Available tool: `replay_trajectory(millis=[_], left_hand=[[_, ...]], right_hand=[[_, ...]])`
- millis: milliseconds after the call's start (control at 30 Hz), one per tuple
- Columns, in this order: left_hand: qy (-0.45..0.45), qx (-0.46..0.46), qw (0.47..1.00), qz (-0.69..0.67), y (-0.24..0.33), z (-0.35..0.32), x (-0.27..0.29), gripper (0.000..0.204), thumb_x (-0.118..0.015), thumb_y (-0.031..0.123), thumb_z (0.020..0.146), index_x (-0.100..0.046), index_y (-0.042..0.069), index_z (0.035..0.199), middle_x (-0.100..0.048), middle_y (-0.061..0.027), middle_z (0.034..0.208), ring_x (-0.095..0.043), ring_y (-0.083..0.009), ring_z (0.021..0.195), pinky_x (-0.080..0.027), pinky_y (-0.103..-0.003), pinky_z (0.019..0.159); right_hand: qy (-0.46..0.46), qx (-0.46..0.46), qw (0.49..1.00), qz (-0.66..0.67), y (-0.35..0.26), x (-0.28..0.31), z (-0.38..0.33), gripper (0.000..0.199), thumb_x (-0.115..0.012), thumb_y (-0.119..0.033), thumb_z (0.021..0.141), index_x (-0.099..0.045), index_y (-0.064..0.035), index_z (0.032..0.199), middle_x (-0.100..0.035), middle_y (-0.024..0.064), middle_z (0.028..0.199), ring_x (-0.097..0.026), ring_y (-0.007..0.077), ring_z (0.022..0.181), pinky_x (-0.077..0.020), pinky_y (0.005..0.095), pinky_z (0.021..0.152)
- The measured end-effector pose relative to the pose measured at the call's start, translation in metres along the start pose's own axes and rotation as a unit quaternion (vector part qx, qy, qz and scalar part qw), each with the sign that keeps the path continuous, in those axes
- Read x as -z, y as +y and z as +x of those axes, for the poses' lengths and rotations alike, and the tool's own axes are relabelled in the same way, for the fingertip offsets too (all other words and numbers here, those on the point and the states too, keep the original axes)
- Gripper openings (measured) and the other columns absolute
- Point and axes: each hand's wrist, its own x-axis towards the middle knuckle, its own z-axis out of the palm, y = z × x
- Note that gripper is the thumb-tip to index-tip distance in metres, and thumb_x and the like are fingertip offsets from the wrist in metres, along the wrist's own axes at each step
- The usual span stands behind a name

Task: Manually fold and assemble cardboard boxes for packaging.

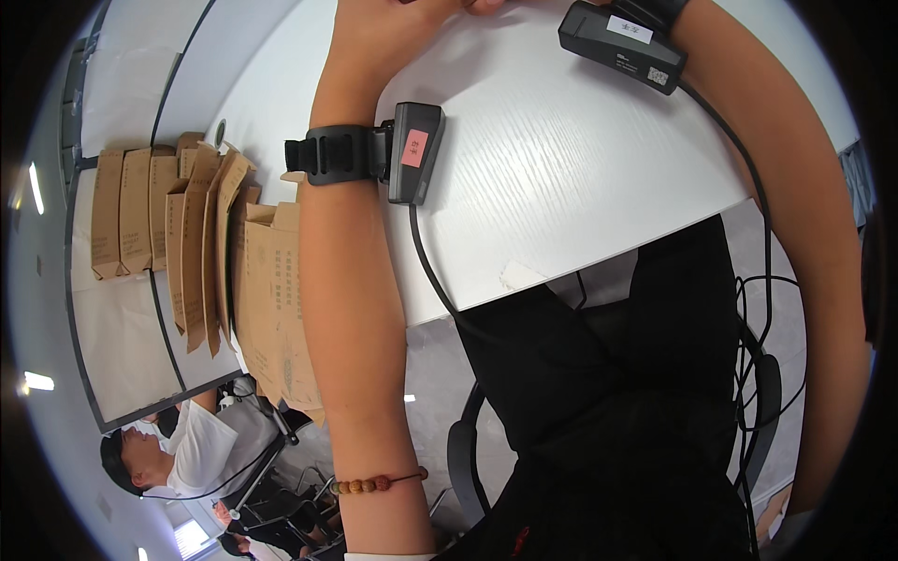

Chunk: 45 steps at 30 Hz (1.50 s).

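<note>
Cardboard boxes (201,248), flattened and brown, stand in a leaning row on the white table (561,187), well off to the left of my fingers and below them in the picture; they are the nearest loose things to either hand, and neither hand touches them. My left hand (374,37) reaches up to the top edge of the view, and only the back of it shows; the fingers run out of the picture, so I cannot tell how far they are spread or whether they grip anything. My right hand (482,6) shows as a sliver at the top edge, just beside the left one; its fingers are cut off too, and I cannot tell their state. A black device (413,152) with a pink label is strapped to my left wrist, with a cable hanging from it. A second black device (622,45) sits on my right wrist. A bead bracelet (374,484) circles my left forearm.
</note>
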Motion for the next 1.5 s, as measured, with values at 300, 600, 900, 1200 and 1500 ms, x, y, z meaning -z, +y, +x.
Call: replay_trajectory(millis=[300,600,900,1200,1500], left_hand=[[0.054,-0.047,0.992,0.099,0.0,-0.002,0.003,0.014,-0.068,-0.001,0.083,-0.068,0.002,0.096,-0.069,-0.0025,0.09,-0.062,-0.0097,0.078,-0.053,-0.026,0.072],[0.087,-0.108,0.982,0.13,-0.002,0.006,-0.001,0.015,-0.073,0.002,0.085,-0.072,-0.002,0.099,-0.075,-0.0095,0.091,-0.07,-0.0157,0.078,-0.06,-0.03,0.074],[0.001,-0.054,0.948,0.313,0.051,-0.015,0.076,0.043,-0.068,0.012,0.08,-0.067,0.01,0.123,-0.061,-0.0171,0.121,-0.061,-0.0335,0.109,-0.051,-0.042,0.094],[0.096,0.246,0.818,0.511,0.114,-0.227,0.252,0.081,-0.085,0.032,0.072,-0.051,0.002,0.139,-0.055,-0.0237,0.132,-0.05,-0.0402,0.127,-0.041,-0.044,0.109],[0.182,0.337,0.784,0.489,0.06,-0.317,0.279,0.108,-0.09,0.052,0.062,-0.045,-0.005,0.142,-0.058,-0.0257,0.128,-0.056,-0.0403,0.119,-0.045,-0.043,0.104]], right_hand=[[-0.042,0.017,0.994,0.1,0.006,0.011,0.011,0.05,-0.03,-0.05,0.108,-0.047,-0.0093,0.084,-0.036,-0.0059,0.062,-0.032,0.0061,0.049,-0.0288,0.0212,0.043],[-0.01,-0.005,0.988,0.152,-0.002,0.013,0.0,0.053,-0.025,-0.049,0.109,-0.05,-0.0037,0.1,-0.034,-0.0069,0.064,-0.031,0.0063,0.05,-0.0305,0.022,0.045],[0.026,0.099,0.994,0.04,0.006,-0.01,-0.004,0.049,-0.045,-0.05,0.104,-0.053,-0.0089,0.13,-0.065,0.0062,0.087,-0.06,0.0126,0.068,-0.0543,0.0307,0.07],[-0.063,0.431,0.797,-0.419,0.01,-0.129,-0.033,0.057,-0.076,-0.015,0.085,-0.054,-0.0084,0.137,-0.059,0.0136,0.132,-0.057,0.0294,0.118,-0.0457,0.0413,0.103],[-0.202,0.512,0.644,-0.532,0.054,-0.29,-0.018,0.073,-0.07,-0.049,0.086,-0.048,-0.0081,0.143,-0.041,0.0183,0.153,-0.03,0.0437,0.146,-0.0269,0.0539,0.119]])
